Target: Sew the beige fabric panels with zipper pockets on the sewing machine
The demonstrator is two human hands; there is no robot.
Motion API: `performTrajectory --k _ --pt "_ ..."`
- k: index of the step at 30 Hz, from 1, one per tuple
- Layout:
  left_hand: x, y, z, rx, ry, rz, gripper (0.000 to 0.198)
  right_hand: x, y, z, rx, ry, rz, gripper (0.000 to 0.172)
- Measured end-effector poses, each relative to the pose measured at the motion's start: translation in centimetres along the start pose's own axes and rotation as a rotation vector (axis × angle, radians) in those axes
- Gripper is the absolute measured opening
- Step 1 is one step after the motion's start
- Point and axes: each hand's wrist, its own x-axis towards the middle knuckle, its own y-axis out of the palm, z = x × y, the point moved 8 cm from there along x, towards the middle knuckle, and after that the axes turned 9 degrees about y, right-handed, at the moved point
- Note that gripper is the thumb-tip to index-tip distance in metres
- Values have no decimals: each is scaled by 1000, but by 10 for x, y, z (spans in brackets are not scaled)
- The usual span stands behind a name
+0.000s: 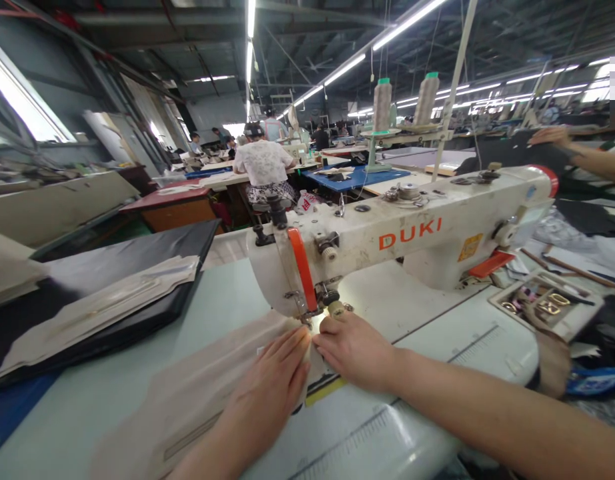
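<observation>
A beige fabric piece (pixel 202 373) lies on the pale machine bed, its upper end under the needle area of a white sewing machine (pixel 357 233). My left hand (pixel 272 380) rests flat on that fabric, fingers stretched toward the presser foot. Just right of the needle, my right hand (pixel 355 347) is closed, its fingertips pinched at the fabric's edge. Both hands' fingertips are nearly touching. The needle and presser foot are partly hidden behind the fingers. An orange thread-lever guard (pixel 302 270) stands just above my hands.
At left, beige cut pieces (pixel 102 307) lie on a black folded sheet (pixel 187 250). A tray (pixel 547 303) of metal buckles sits at right. Thread cones (pixel 382 107) stand behind the machine. One person (pixel 265 163) sits ahead; another person's hand (pixel 550 135) holds black material at right.
</observation>
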Motion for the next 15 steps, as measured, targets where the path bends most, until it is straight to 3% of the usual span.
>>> performTrajectory --k 7,15 --pt "-1 -1 1 -20 -21 8 38 -1 1 1 -3 -14 -13 18" --pt "5 6 16 -16 -75 53 39 0 1 -1 -8 6 -23 19"
